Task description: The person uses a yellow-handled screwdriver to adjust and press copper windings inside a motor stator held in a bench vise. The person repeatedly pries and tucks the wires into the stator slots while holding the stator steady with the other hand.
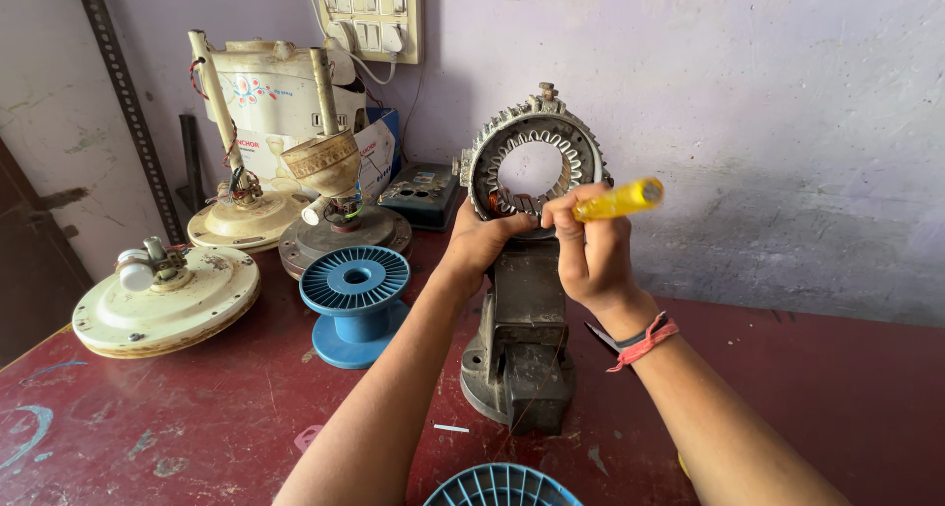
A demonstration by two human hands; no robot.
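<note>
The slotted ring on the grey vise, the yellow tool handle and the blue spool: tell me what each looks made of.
Slotted ring-shaped stator core: bare steel, probably stacked sheets, judging by its dull silver teeth and ribbed edge. Grey bench vise: heavy cast metal, likely iron, rough and worn. Translucent yellow tool handle in the right hand: glossy plastic, since light passes through it. Blue flanged spool: moulded plastic with ribbed, even colour.

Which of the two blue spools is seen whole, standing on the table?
The blue spool left of the vise, beside the cream fan motor. It stands upright in full view, while the other spool is cut off by the picture's bottom edge.
</note>
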